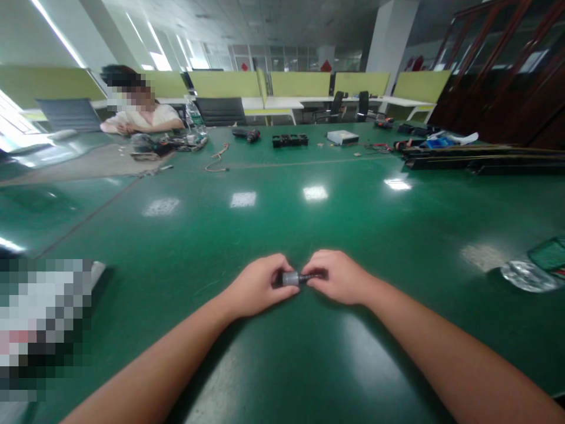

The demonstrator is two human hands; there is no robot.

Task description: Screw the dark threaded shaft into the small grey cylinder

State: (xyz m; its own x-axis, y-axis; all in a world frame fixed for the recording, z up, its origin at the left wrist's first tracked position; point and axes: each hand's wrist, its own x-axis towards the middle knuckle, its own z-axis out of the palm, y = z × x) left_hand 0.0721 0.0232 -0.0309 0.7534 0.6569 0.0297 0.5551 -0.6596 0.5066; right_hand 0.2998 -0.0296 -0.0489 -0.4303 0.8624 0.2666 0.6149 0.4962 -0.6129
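Note:
A small grey cylindrical part (290,278) lies level between my two hands, low over the green table (282,218). My left hand (260,285) is closed round its dark left end, thumb below and fingers above. From its right side a thin dark shaft or screw-like piece (305,278) runs into the fingers of my right hand (338,277), which pinch it. Inside the right hand's curl a dark bit shows, too small to make out. The fingertips of the two hands are close together but apart.
Across the table a person (141,112) sits at the left. Far along it lie a drill-like tool (246,135), a black block (290,140), a white box (342,138) and dark metal bars (485,159). A shiny round object (528,275) is at right, a blurred box (39,312) at left.

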